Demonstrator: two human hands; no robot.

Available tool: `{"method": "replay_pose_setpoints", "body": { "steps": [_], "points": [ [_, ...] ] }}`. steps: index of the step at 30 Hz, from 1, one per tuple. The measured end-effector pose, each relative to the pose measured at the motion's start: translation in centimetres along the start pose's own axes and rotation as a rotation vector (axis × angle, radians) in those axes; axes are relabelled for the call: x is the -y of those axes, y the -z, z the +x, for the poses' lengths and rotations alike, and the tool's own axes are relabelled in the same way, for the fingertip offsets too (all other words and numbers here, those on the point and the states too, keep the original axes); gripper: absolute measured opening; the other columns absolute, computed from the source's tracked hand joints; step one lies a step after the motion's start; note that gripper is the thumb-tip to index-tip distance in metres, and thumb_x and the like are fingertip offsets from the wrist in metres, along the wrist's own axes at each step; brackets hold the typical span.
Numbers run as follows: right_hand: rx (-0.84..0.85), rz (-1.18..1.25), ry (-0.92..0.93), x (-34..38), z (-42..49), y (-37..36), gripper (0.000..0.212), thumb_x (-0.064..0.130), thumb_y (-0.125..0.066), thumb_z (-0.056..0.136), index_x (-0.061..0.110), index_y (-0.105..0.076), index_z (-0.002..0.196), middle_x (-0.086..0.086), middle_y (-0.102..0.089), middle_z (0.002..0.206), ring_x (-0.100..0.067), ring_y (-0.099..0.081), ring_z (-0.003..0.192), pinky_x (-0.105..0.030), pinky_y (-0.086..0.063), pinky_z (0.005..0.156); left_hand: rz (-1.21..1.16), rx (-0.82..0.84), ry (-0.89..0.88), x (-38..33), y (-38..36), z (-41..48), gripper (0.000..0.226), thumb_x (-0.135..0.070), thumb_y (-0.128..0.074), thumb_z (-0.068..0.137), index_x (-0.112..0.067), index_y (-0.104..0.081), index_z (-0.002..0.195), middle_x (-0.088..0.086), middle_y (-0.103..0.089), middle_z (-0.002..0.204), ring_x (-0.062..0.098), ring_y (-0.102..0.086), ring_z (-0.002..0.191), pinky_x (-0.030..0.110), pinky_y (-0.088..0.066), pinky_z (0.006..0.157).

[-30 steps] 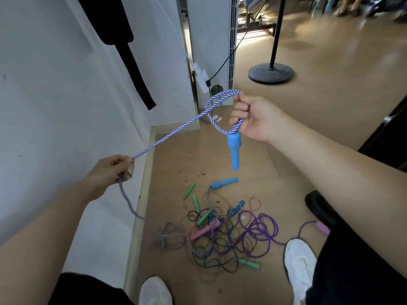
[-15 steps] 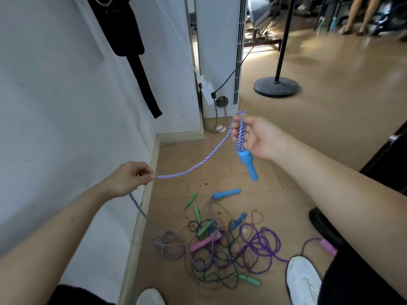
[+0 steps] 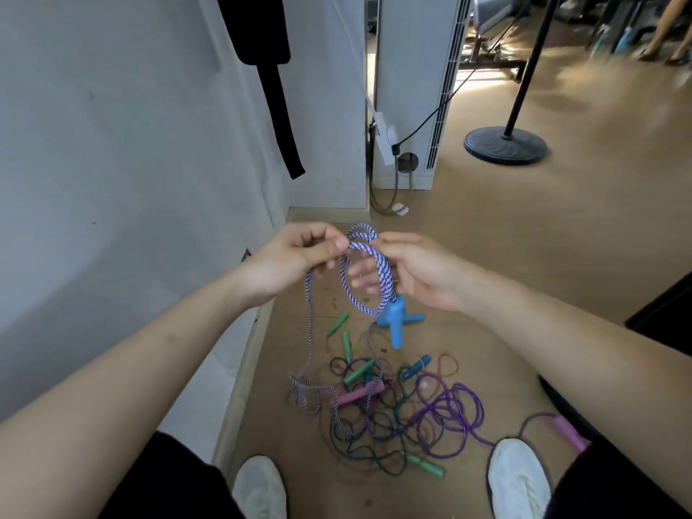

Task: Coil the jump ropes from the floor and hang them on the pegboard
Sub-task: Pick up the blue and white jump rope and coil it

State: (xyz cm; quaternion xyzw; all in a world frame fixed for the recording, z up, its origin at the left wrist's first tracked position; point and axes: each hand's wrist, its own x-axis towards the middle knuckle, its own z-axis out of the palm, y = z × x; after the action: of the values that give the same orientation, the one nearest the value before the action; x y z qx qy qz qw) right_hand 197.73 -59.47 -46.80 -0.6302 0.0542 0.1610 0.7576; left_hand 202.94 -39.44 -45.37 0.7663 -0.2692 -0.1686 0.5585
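Scene: head-cam view down at a person's 2 bare arms over a wood floor point(image 3: 561, 256), beside a white wall.
Rope in hand: blue-and-white braided jump rope point(image 3: 385, 282), gathered in a few loops that hang in the air above the pile.
Left grip point(image 3: 296, 264): thumb & forefinger pinch the rope at the top of the loops; the other fingers are curled under.
Right grip point(image 3: 419, 271): thumb & forefinger nip the same loop tops, touching the left grip's fingertips. The remaining fingers are spread loosely behind the loops.
Handle: blue handle point(image 3: 396, 331) dangles below the loops, just under the right grip, not held.
Loose strand point(image 3: 309, 331): drops from the left grip to the floor and ends in a small heap near the skirting.
Pile point(image 3: 393, 417): purple, dark & green-handled ropes tangled between two white shoes; the uncoiled length runs into it.
Handling, prob.: light, soft, limp. The braid gives friction, so slipping is unlikely. Loops spring open if let go, and the handle's weight swings.
Where to hold, prob.: loop tops pinched together and the strand fed hand-over-hand. Expect snags where it crosses the other ropes.
Pegboard: not in view.
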Motion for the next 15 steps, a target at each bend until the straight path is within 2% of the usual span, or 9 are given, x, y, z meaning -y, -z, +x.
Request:
{"method": "replay_pose_setpoints", "body": {
  "steps": [4, 8, 12, 15],
  "points": [
    [0.078, 0.04, -0.04, -0.1, -0.3, -0.5, 0.023, 0.017, -0.039, 0.104, 0.009, -0.059, 0.095, -0.011, -0.069, 0.073, -0.026, -0.069, 0.068, -0.033, -0.058, 0.065, -0.04, -0.194, 0.017, 0.1, 0.3, 0.4, 0.016, -0.018, -0.059, 0.1, -0.016, -0.062, 0.085, -0.002, -0.051, 0.064, 0.007, -0.041, 0.05, 0.025, -0.036, 0.057],
    [0.13, 0.031, -0.015, -0.2, -0.5, -0.2, 0.024, 0.025, -0.043, 0.105, 0.008, -0.06, 0.101, -0.004, -0.055, 0.065, -0.021, -0.055, 0.06, -0.032, -0.052, 0.064, -0.002, -0.276, 0.082, 0.9, 0.9, 0.5, 0.015, -0.015, -0.058, 0.101, -0.016, -0.06, 0.086, 0.002, -0.047, 0.067, 0.003, -0.039, 0.046, 0.027, -0.035, 0.059],
    [0.172, -0.031, 0.036, 0.2, -0.7, 0.1, 0.019, 0.022, -0.045, 0.104, 0.009, -0.057, 0.096, 0.002, -0.037, 0.062, -0.014, -0.036, 0.055, -0.032, -0.044, 0.065, 0.044, -0.21, 0.105, 1.9, 1.5, 0.5, 0.017, -0.021, -0.059, 0.1, -0.017, -0.063, 0.084, -0.003, -0.051, 0.065, 0.01, -0.042, 0.056, 0.03, -0.037, 0.065],
    [0.155, 0.036, 0.059, 1.3, -0.6, 0.7, 0.022, 0.024, -0.039, 0.106, 0.015, -0.05, 0.089, 0.006, -0.032, 0.06, -0.01, -0.031, 0.051, -0.029, -0.042, 0.062, 0.055, -0.027, 0.145, 2.9, 1.9, 0.2, 0.028, -0.043, -0.061, 0.096, -0.018, -0.069, 0.085, -0.006, -0.054, 0.064, 0.014, -0.048, 0.064, 0.031, -0.038, 0.071]
  ]
}}
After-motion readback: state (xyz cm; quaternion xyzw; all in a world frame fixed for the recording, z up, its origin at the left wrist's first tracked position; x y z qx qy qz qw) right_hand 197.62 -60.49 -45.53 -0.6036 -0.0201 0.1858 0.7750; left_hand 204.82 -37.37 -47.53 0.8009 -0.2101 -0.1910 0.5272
